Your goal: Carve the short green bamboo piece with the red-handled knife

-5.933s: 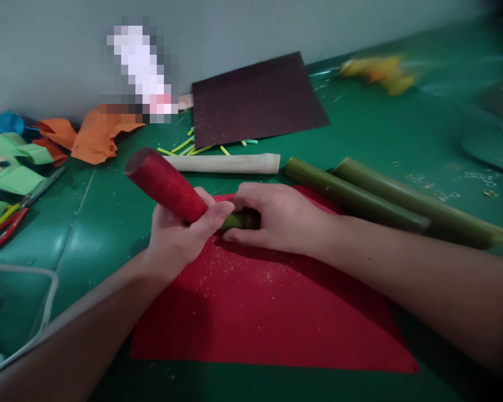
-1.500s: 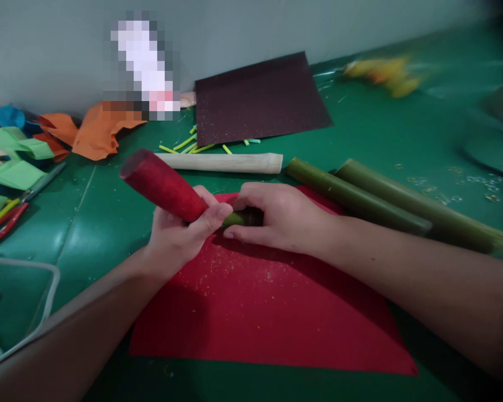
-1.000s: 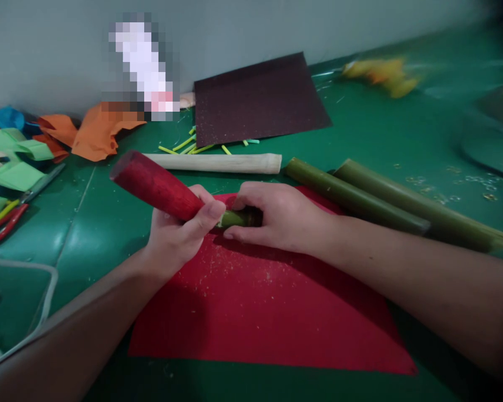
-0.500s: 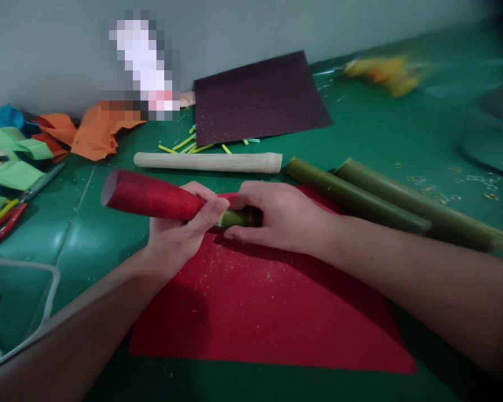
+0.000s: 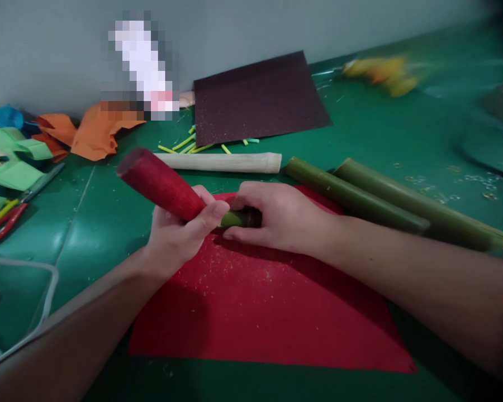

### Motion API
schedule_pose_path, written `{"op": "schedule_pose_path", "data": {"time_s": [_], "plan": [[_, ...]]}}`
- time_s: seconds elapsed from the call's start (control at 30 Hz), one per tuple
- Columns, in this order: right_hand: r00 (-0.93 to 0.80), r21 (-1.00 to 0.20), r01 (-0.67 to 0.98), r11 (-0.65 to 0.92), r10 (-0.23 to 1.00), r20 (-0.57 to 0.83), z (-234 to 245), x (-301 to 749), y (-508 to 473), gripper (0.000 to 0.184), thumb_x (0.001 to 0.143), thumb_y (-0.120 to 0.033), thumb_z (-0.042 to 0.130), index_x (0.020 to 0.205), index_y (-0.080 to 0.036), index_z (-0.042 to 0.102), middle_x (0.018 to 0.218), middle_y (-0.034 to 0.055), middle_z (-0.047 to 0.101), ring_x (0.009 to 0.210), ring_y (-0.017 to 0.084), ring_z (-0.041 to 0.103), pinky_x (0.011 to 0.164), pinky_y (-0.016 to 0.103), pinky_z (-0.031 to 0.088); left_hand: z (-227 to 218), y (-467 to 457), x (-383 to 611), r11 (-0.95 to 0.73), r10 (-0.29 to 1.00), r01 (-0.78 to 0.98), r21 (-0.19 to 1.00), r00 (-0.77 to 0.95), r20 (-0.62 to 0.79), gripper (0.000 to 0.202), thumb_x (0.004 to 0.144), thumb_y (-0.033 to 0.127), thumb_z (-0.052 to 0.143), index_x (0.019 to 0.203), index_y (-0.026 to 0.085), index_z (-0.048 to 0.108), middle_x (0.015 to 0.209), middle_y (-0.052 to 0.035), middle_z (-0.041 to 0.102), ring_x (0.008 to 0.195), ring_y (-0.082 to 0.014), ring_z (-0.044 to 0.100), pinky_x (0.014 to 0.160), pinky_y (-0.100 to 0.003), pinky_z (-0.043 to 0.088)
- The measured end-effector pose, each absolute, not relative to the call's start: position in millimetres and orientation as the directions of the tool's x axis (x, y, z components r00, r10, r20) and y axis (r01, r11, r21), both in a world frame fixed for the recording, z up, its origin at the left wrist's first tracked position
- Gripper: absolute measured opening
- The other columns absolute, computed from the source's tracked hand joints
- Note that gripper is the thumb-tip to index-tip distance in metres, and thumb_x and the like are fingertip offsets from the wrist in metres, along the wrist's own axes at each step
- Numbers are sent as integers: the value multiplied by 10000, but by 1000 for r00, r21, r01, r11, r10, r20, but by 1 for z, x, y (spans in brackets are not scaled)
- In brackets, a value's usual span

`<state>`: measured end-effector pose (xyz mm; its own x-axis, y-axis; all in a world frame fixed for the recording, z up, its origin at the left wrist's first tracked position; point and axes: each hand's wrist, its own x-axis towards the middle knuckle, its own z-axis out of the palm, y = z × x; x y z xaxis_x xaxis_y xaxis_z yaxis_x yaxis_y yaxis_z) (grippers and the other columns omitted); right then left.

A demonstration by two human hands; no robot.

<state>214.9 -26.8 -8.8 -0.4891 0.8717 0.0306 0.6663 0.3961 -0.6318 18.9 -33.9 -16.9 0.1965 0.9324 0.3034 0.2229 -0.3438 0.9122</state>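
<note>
My left hand is closed around a thick red cylinder, its broad end raised to the upper left. Just right of my left thumb, a short green bamboo piece with a dark ring shows between my hands. My right hand grips this bamboo with thumb and fingers. Where the cylinder meets the bamboo is hidden by my left fingers. Both hands are over a red sheet sprinkled with pale dust and small shavings. Behind them lies a pale, stripped bamboo stick, partly covered by the cylinder.
Two green bamboo lengths lie to the right, near small clear rings. A dark brown sheet covers some yellow-green strips. Red-handled scissors, orange paper and a clear-walled container stand at left.
The red cylinder's far end has swung up and to the right, so it slants more steeply. My left hand has turned slightly with it. My right hand looks unmoved.
</note>
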Motion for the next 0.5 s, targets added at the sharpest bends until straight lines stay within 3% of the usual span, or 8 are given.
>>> {"op": "schedule_pose_path", "data": {"time_s": [0.3,0.5], "plan": [[-518,-582,678,449,854,55,-6,214,-27,292,849,-444,762,910,-169,683,775,-10,507,697,135,447,640,294,275,-11,-35,23,-323,945,250,913,145,295,265,815,312,806,632,203,648,545,42,560,475,-73,458,464,-217,412],[-534,-571,672,472,843,68,-7,214,-26,274,844,-418,762,828,-172,643,774,-12,494,670,120,410,634,294,266,-8,-33,25,-298,953,220,929,128,276,315,814,419,830,661,197,667,560,34,584,466,-70,456,444,-222,401]]}}
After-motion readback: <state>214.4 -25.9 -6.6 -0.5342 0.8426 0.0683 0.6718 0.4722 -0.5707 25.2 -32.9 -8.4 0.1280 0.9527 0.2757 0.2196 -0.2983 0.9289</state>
